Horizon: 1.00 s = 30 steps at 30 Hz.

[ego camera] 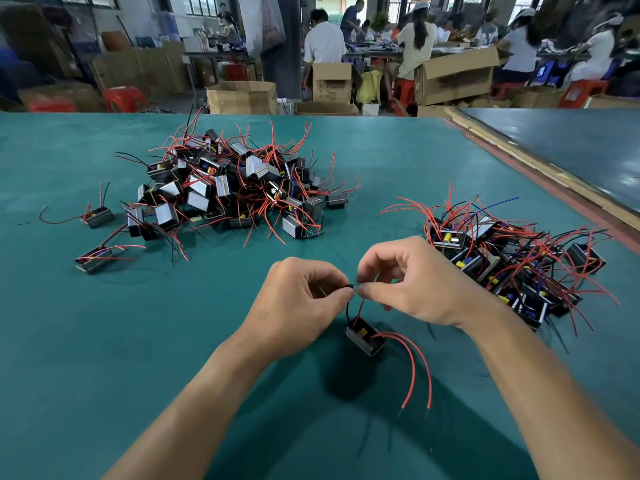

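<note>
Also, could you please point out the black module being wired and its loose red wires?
black module (363,337): head view, its open top.
loose red wires (414,367): head view, middle of one wire.

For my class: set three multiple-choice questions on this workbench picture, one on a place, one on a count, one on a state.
1. Where is the small black module being worked on?
A. just below the two hands
B. atop the big pile
C. inside a cardboard box

2. How many free red wires trail from it?
A. one
B. two
C. four

3. What are the left hand and right hand doing?
A. resting flat on the table
B. pinching wire ends together
C. gripping a tool

Answers:
1 A, it is right beneath the meeting fingertips.
2 B, two red leads curve away from it to bare tips.
3 B, thumb and forefinger of each hand close on the black and red ends.
</note>
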{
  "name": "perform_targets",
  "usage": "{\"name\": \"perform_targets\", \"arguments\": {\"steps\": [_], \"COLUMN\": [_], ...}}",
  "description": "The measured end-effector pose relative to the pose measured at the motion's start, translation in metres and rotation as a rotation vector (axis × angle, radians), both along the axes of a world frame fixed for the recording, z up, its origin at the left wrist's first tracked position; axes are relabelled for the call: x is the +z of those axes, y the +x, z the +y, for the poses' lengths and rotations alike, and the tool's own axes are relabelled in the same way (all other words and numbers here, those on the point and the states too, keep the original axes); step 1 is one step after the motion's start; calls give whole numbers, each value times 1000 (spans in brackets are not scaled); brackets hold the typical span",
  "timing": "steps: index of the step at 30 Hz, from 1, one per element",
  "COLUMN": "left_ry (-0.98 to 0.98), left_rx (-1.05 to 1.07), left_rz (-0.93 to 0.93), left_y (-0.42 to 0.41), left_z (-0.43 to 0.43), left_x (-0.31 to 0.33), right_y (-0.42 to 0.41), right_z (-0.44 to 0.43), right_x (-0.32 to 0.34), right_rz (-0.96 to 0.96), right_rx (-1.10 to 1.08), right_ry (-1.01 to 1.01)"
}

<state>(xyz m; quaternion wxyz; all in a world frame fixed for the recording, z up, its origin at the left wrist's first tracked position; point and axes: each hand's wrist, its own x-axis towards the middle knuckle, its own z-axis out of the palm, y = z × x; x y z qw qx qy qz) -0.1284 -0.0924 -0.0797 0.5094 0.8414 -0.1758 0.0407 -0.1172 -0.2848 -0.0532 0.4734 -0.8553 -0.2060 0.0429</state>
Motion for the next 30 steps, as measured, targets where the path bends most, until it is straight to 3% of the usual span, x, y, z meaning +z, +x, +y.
{"name": "perform_targets", "arguments": {"steps": [4,12,30], "left_ry": [-53,-120,-116], "left_rx": [-14,-31,-50], "left_rz": [121,202,190], "left_y": [0,0,1], "left_z": [0,0,1], "left_x": [3,4,0], "right_y": [1,2,0], "right_z": [2,1,-1], "right_x": [-1,-2,-1], "right_rz": [-138,-212,-159], "right_rx": [-16,-57,-22], "right_ry": [-56,-80,-101]}}
